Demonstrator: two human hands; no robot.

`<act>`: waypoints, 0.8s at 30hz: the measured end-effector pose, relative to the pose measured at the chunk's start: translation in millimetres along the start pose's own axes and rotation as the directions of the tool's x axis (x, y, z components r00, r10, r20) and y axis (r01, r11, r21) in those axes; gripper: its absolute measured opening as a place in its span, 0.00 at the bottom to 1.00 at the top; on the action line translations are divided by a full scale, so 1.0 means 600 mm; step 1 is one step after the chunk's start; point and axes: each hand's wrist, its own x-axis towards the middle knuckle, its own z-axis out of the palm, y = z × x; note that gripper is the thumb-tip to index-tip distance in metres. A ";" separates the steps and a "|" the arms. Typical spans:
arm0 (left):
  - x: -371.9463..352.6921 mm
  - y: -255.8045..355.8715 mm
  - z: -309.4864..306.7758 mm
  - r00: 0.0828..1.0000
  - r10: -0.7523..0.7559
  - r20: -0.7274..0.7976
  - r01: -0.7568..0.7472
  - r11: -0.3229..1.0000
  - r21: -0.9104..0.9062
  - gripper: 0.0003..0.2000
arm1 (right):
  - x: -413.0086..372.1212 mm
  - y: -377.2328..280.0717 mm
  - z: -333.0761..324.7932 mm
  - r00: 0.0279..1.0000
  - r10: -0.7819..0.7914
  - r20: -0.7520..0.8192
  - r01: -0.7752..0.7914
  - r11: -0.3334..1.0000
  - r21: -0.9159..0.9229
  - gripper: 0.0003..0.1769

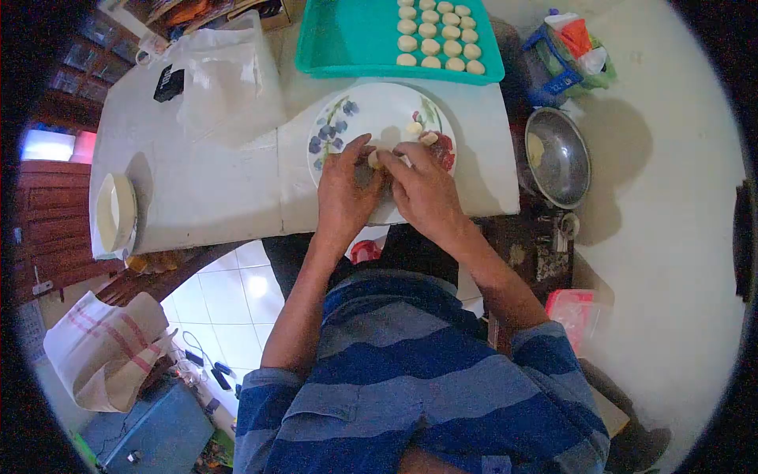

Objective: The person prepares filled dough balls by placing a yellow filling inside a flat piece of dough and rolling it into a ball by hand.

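Observation:
Over a white plate with painted flowers (392, 103), the fingers of both hands meet around a small pale piece of dough (374, 159). My left hand (349, 186) grips it from the left side. My right hand (426, 189) pinches at it from the right, its fingertips partly covering it. Two smaller dough bits lie on the plate just beyond the right hand, one of them a pale lump (429, 138). Behind the plate, a green tray (347, 67) carries rows of round, flattened dough balls (430, 47) on its right half.
A clear plastic bag (229, 79) and a small black packet (169, 84) lie at the table's back left. Near the left edge stands a cream round dish (116, 212). To the right are a metal bowl (572, 158) and a blue basket (553, 67) of packets.

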 end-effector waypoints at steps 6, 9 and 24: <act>-0.018 -0.007 -0.004 0.996 0.006 -0.091 -0.001 0.998 0.059 0.22 | 0.014 0.019 -0.003 0.999 0.014 -0.046 -0.007 0.991 0.132 0.24; -0.029 -0.013 -0.002 0.992 0.030 -0.121 -0.012 0.989 0.145 0.14 | 0.023 0.031 0.001 0.995 0.093 -0.046 -0.079 0.967 0.241 0.24; -0.018 -0.006 -0.004 0.996 0.057 -0.066 -0.039 0.967 0.250 0.08 | 0.028 0.041 0.033 0.986 0.166 -0.024 -0.147 0.924 0.354 0.20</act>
